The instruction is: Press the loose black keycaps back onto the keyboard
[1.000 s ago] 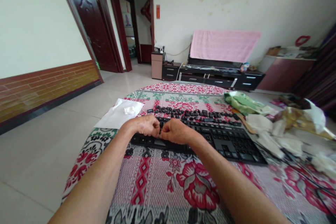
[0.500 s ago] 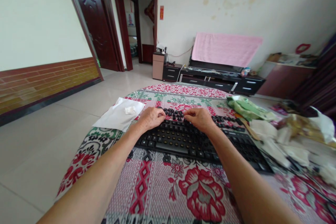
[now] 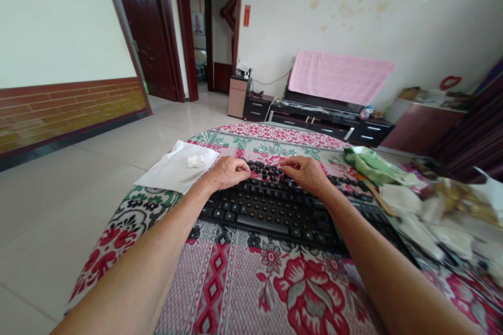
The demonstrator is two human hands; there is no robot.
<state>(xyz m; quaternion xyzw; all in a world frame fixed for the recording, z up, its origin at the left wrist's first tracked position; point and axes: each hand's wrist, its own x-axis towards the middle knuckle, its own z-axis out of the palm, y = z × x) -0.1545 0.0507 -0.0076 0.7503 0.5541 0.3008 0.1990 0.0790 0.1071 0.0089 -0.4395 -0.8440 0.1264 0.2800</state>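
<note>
A black keyboard (image 3: 271,209) lies across the patterned tablecloth in front of me, many of its keycaps off and rows of bare key posts showing. Behind its back edge several loose black keycaps (image 3: 264,170) are gathered in a heap. My left hand (image 3: 230,172) is at the heap's left side, thumb and fingertips pinched together; whatever they hold is too small to make out. On the heap's other side my right hand (image 3: 305,172) is likewise pinched above the keyboard's back edge, its contents hidden. More loose keycaps (image 3: 349,186) lie to the right, beyond my right wrist.
White paper with a small crumpled white piece (image 3: 195,161) lies at the left of the table. At the right are a green bag (image 3: 371,165), a wooden stick (image 3: 379,198), pale cloth gloves (image 3: 411,212) and cables. A towel-covered television (image 3: 340,76) stands beyond.
The view has shifted slightly. My right hand has moved a little to the right, away from the left hand. Both hands stay pinched near the loose keycaps.
</note>
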